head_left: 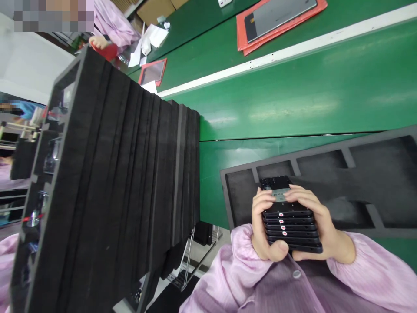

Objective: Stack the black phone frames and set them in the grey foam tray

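Note:
Both of my hands grip a stack of several black phone bodies point(286, 228) close to my chest. My left hand point(263, 217) wraps the stack's left side, its thumb at the lower front edge and its fingertips on top. Around the right side curls my right hand point(321, 217), fingertips likewise on the top one. That top piece carries a grey label and has a camera area at its far end. Small round white stickers with red marks show along the front edges. Just beyond and to the right lies a black foam tray point(325, 178) with divided compartments.
At left rises a tall stack of black foam trays point(130, 174), glassy items in its top one. Red sheets point(241, 37) under flat screen-like panels lie on the green table point(293, 104). A white rail point(260, 65) crosses it. A person in a pink sleeve point(114, 21) is at upper left.

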### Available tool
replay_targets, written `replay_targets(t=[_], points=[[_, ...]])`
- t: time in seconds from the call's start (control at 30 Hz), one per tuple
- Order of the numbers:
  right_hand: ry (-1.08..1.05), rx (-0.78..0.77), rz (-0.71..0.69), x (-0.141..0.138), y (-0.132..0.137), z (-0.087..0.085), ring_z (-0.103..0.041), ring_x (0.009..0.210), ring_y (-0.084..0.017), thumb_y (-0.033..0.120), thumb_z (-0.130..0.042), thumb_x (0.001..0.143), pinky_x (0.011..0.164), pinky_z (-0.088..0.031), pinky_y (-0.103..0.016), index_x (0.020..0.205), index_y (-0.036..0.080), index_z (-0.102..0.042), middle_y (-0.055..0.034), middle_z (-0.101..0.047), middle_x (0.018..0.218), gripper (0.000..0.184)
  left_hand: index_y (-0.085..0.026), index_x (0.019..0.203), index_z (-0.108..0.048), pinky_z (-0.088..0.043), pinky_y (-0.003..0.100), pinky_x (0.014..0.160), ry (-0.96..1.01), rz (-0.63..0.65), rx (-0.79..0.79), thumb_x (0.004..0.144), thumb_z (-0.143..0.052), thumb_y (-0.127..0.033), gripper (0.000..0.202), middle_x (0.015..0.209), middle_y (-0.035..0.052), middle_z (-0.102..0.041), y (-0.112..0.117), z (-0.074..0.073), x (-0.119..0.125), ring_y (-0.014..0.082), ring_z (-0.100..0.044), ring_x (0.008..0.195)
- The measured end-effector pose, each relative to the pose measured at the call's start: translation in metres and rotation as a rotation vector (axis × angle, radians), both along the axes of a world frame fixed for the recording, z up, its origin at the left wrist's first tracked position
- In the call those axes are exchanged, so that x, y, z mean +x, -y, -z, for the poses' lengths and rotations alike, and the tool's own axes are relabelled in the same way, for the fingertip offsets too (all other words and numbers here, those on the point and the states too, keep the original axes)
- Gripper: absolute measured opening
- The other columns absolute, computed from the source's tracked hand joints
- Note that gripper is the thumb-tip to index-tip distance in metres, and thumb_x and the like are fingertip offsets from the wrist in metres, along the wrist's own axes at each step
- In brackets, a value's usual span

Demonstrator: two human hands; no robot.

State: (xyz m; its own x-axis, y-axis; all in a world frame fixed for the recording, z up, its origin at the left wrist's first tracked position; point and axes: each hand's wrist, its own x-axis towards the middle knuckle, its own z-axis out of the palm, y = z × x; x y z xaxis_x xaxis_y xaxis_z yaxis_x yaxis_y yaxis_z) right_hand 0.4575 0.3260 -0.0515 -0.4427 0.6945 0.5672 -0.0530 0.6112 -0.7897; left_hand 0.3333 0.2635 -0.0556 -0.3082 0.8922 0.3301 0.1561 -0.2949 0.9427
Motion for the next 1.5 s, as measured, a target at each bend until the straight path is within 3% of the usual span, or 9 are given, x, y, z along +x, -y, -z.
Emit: replay_targets(t=[0.2, 0.3, 0.4, 0.5, 0.6, 0.77, 1.0, 1.5], points=[[0.031, 0.018, 0.013, -0.001, -0.001, -0.001, -0.053, 0.1, -0.027, 0.056, -0.056, 0.081, 0.096, -0.04, -0.053, 0.139, 0.015, -0.026, -0.0132, -0.05, 0.107, 0.078, -0.024, 0.119, -0.046, -0.025, 0.055, 0.107, 0.003, -0.005, 0.004, 0.076, -0.049, -0.059, 0.056, 0.106, 0.007, -0.054, 0.0, 0.0, 0.001, 0.0283, -0.05, 0.11], [0.092, 0.056, 0.157, 0.002, 0.002, -0.006, -0.051, 0.101, -0.03, 0.058, -0.061, 0.076, 0.09, -0.042, -0.058, 0.133, 0.019, -0.033, -0.0134, -0.049, 0.108, 0.075, -0.024, 0.117, -0.046, -0.025, 0.057, 0.105, 0.013, -0.023, -0.018, 0.076, -0.048, -0.06, 0.055, 0.104, 0.0074, -0.055, -0.004, -0.001, 0.0, 0.0294, -0.05, 0.109], [0.178, 0.195, 0.334, 0.007, 0.007, -0.015, -0.052, 0.089, -0.025, 0.046, -0.073, 0.07, 0.08, -0.047, -0.05, 0.098, 0.024, -0.053, -0.0063, -0.048, 0.096, 0.041, -0.024, 0.116, -0.047, -0.026, 0.056, 0.105, 0.036, -0.033, -0.013, 0.077, -0.049, -0.059, 0.053, 0.104, 0.0067, -0.055, -0.009, -0.002, -0.001, 0.0282, -0.051, 0.108], [0.268, 0.315, 0.371, 0.01, 0.013, -0.025, -0.047, 0.067, -0.015, 0.029, -0.071, 0.076, 0.064, -0.047, -0.038, 0.076, 0.023, -0.052, -0.0005, -0.044, 0.079, 0.02, -0.023, 0.116, -0.048, -0.026, 0.055, 0.105, 0.04, -0.034, -0.007, 0.077, -0.05, -0.059, 0.053, 0.103, 0.0065, -0.056, -0.011, -0.003, -0.001, 0.0279, -0.051, 0.107], [0.304, 0.294, 0.343, 0.008, 0.016, -0.031, -0.046, 0.067, -0.015, 0.021, -0.065, 0.08, 0.057, -0.048, -0.036, 0.08, 0.022, -0.054, -0.0011, -0.042, 0.077, 0.012, -0.023, 0.115, -0.048, -0.027, 0.056, 0.105, 0.056, -0.054, -0.011, 0.078, -0.046, -0.063, 0.054, 0.103, 0.0065, -0.056, -0.011, -0.003, 0.001, 0.0284, -0.052, 0.107], [0.327, 0.274, 0.354, 0.005, 0.017, -0.033, -0.049, 0.072, -0.017, 0.017, -0.064, 0.081, 0.06, -0.054, -0.037, 0.085, 0.021, -0.055, -0.0025, -0.042, 0.079, 0.01, -0.023, 0.112, -0.052, -0.028, 0.054, 0.104, 0.138, -0.042, -0.059, 0.083, -0.034, -0.067, 0.056, 0.104, 0.0074, -0.058, -0.014, -0.008, -0.002, 0.0284, -0.051, 0.109], [0.323, 0.274, 0.312, 0.012, 0.017, -0.027, -0.051, 0.074, -0.018, 0.009, -0.067, 0.074, 0.061, -0.056, -0.036, 0.084, 0.023, -0.058, -0.0027, -0.045, 0.083, 0.019, -0.021, 0.091, -0.059, -0.035, 0.051, 0.097, 0.383, 0.045, -0.178, 0.074, -0.059, -0.051, 0.035, 0.093, 0.0063, -0.06, -0.023, -0.02, -0.012, 0.0289, -0.053, 0.103], [0.209, 0.154, 0.269, 0.009, 0.027, -0.021, -0.049, 0.074, -0.016, 0.003, -0.06, 0.078, 0.064, -0.056, -0.036, 0.082, 0.022, -0.057, -0.0017, -0.043, 0.083, 0.02, -0.023, 0.085, -0.061, -0.025, 0.052, 0.106, 0.385, 0.025, -0.222, 0.07, -0.061, -0.051, 0.032, 0.087, 0.0024, -0.062, -0.017, -0.019, -0.01, 0.0268, -0.055, 0.099]])
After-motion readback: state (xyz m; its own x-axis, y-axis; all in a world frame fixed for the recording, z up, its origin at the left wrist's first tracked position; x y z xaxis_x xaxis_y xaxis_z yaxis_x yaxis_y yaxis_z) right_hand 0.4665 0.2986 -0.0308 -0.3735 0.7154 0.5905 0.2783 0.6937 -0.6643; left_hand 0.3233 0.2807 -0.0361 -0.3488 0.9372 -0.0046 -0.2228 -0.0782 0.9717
